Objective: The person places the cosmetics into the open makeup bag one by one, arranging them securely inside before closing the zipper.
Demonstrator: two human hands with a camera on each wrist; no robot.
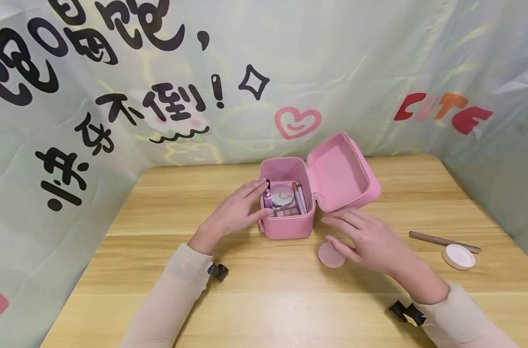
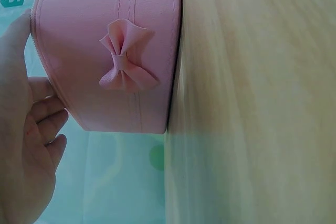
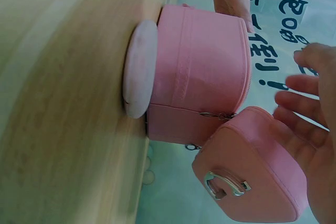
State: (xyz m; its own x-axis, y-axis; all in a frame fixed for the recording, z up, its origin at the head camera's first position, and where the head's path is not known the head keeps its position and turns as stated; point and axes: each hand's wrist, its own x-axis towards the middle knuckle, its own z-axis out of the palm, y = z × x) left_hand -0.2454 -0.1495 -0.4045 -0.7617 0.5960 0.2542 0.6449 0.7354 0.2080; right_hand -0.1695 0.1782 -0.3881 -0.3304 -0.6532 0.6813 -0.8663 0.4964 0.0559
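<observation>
A pink cosmetic case [image 1: 288, 227] stands with its hinged lid [image 1: 339, 174] swung out to the right. Inside lie a round compact [image 1: 283, 195], a small palette [image 1: 286, 211], slim tubes [image 1: 299, 197] and a small purple bottle [image 1: 267, 198]. My left hand [image 1: 234, 209] rests at the case's left rim, its fingers loosely bent; a pink bow [image 2: 123, 59] shows on the case's side. Below the lid hovers my right hand [image 1: 370, 238] with relaxed, spread fingers and nothing in them. Beneath its thumb a round pink puff [image 1: 331, 255] lies on the table.
Right of my right hand, a brown stick [image 1: 442, 241] and a shallow round white dish [image 1: 458, 256] lie on the wooden table [image 1: 264, 295]. A printed cloth [image 1: 355, 72] hangs behind the table's back edge and along its sides.
</observation>
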